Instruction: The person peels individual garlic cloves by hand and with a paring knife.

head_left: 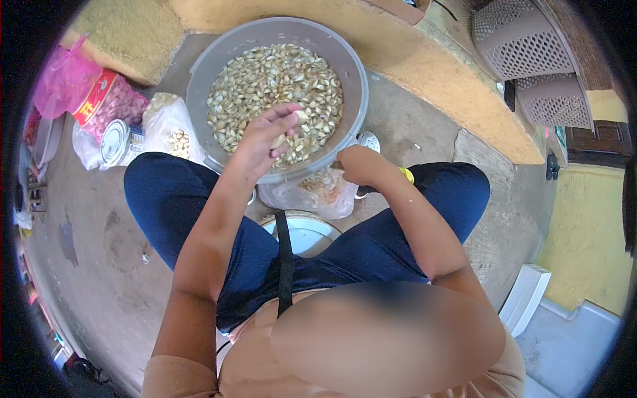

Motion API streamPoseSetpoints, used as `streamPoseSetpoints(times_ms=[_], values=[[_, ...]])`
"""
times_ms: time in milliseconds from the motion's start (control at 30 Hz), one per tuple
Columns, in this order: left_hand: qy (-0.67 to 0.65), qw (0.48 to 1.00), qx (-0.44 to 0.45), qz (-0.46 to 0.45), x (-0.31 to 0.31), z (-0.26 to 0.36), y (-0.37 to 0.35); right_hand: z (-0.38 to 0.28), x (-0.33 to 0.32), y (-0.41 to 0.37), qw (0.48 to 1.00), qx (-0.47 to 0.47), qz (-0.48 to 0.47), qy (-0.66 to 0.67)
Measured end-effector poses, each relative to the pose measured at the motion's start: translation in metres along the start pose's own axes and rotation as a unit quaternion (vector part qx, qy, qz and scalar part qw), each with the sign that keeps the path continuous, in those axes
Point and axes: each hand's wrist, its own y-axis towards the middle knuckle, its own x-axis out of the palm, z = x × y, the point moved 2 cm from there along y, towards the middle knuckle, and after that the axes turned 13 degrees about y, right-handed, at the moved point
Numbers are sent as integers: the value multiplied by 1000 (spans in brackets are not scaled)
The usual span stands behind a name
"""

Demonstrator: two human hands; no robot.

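Note:
A large grey tub filled with garlic cloves stands in front of me. My left hand is over its near side, fingers closed, with a pale garlic clove at the fingertips and another clove against the palm. My right hand is curled beside the tub's near right rim, above a clear plastic bag with papery peels in it. Whatever the right fingers grip is hidden.
To the left are a white bag with pale cloves, a tin can and a pink mesh sack. A low yellow ledge runs behind the tub. Grey perforated baskets stand at upper right.

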Motion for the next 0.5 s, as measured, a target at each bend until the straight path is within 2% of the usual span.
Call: streamPoseSetpoints(times_ms=[133,233,333,500], values=[[-23,1000,-5,-3,1,-2,0,-21,-26,-7,992,35,63,104],[-23,1000,-4,-8,2,-4,-1,-43,-50,-16,976,-10,100,191],[-9,1000,-5,-9,4,-5,-1,-61,-61,-22,928,-75,201,306],[12,1000,-1,-6,8,-5,-3,-66,-64,-20,928,-117,246,255]])
